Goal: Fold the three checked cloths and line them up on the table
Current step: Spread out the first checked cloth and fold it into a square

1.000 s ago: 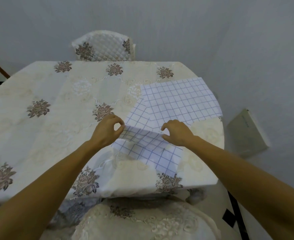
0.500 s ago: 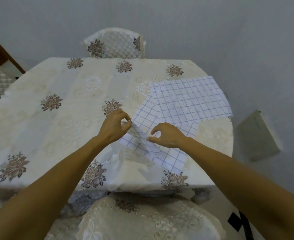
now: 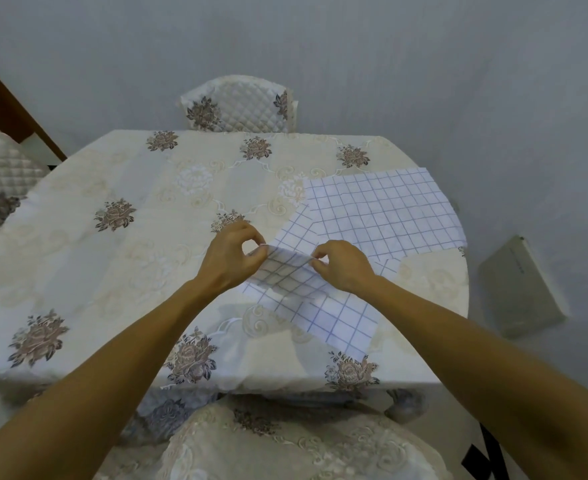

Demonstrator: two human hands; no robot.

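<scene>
1. The left hand (image 3: 232, 258) pinches the held checked cloth (image 3: 334, 317) by its raised edge — thumb against forefinger.
2. The right hand (image 3: 344, 266) pinches the same edge, just beside.
3. It drapes near-right on the table (image 3: 112, 271) — flat checked cloth (image 3: 382, 209) beyond it.

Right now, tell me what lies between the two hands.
In the head view, a lifted edge of the checked cloth spans the gap, pinched by the left hand and the right hand.

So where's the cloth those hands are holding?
Head view: the held checked cloth sits near right on the tablecloth, its edge pinched by the left hand and right hand, just nearer than the flat checked cloth.
</scene>
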